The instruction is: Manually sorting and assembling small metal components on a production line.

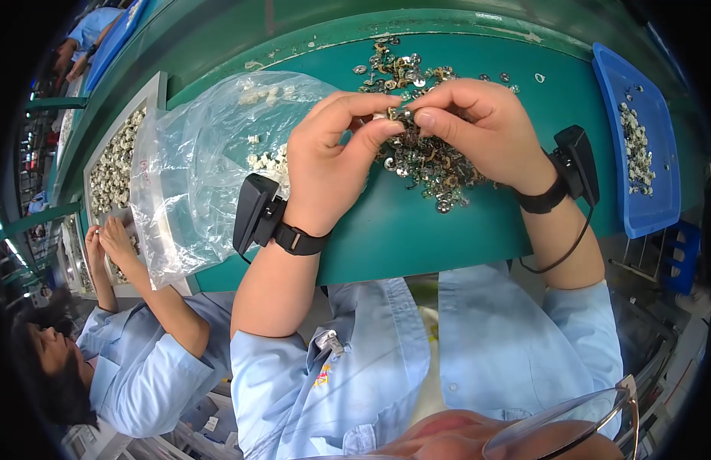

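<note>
A: How are the hands placed?

B: Both are held close together above the green tabletop (417, 247). The left hand (318, 165) is closed in a pinch, thumb against forefinger; the right hand (489, 130) is curled into a matching pinch just beside it.

A: What is gripped?

B: A small metallic part (403, 114) is gripped between the two sets of fingertips. It is mostly covered by them, so whether one piece or two is held cannot be told.

A: What is set around them?

B: A loose heap of metal parts (440, 175) is spread beneath and beyond the hands. To the left, a clear plastic bag (193, 180) is laid out, with white parts (271, 162) seen at its right side; whether these are covered by the film is unclear. At the far right, a blue tray (653, 217) is partly filled with pale pieces (637, 149).

A: Which step is in hand?

B: Fine two-handed fingertip work, it is judged; whether pieces are being joined or parted is not shown.

A: And what is called for next?

B: Light, steady pressure, probably, with both pinches kept aligned so that nothing is dropped into the heap.
</note>
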Demonstrator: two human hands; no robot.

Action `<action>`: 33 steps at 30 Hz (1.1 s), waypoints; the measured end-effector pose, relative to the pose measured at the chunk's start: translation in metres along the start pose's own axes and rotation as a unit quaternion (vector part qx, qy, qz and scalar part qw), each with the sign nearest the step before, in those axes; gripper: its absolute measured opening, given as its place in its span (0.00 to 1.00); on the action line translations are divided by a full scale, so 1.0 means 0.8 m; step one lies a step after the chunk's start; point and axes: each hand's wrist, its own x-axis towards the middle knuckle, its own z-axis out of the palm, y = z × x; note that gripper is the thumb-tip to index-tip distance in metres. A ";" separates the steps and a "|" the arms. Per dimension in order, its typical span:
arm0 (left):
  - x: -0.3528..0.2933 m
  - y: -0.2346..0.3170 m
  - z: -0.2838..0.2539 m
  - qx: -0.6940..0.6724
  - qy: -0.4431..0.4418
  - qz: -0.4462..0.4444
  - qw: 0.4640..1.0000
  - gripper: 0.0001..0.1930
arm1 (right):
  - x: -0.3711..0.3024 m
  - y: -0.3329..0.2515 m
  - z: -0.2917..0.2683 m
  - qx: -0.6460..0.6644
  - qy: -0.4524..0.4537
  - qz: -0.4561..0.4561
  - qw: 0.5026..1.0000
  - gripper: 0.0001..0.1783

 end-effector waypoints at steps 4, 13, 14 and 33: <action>0.001 0.000 0.002 -0.053 0.003 -0.057 0.997 0.09 | 0.002 -0.002 -0.002 -0.145 -0.001 -0.096 0.985 0.04; 0.001 -0.003 0.000 -0.043 -0.049 -0.055 0.996 0.07 | 0.003 -0.003 0.000 -0.211 0.079 -0.188 0.956 0.02; 0.000 -0.002 0.000 -0.030 -0.068 -0.062 0.995 0.07 | 0.002 -0.004 0.000 -0.204 0.082 -0.182 0.958 0.02; 0.000 0.004 -0.001 0.079 -0.016 0.116 0.990 0.18 | -0.008 -0.006 0.009 0.128 0.045 0.002 0.991 0.04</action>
